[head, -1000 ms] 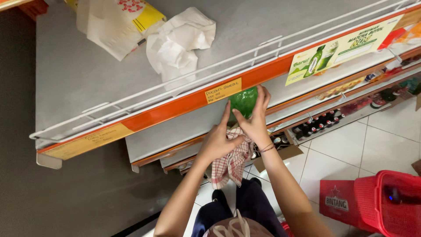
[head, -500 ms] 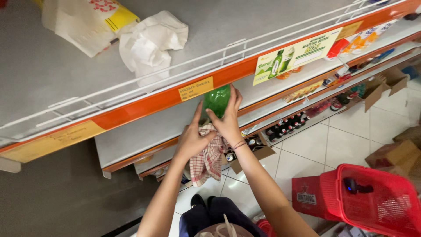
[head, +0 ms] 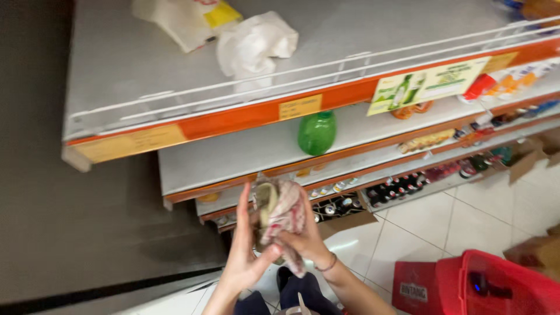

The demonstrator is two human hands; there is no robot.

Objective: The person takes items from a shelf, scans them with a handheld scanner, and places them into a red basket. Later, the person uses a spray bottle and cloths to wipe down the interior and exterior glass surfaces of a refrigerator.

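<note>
Between my left hand (head: 245, 256) and right hand (head: 303, 242) I see a soft woven cloth (head: 286, 216), checked red and white, matt and crumpled. Above the hands, a green bottle (head: 317, 132) looks like glossy, smooth plastic. The shelf (head: 233, 154) under it is matt grey painted metal; its rail (head: 326, 73) is thin white-coated wire. Right of my hands, the basket (head: 513, 289) is shiny red plastic, and the floor (head: 420, 221) is glossy white tile.

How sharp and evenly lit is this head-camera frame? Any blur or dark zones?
Head view: motion blur smears both hands and the checked cloth they hold; the green bottle is soft; shelf labels are unreadable. Lighting is even over the shelves, with the left wall area falling dark. Shelf edges tilt because of the slanted camera angle.
</note>
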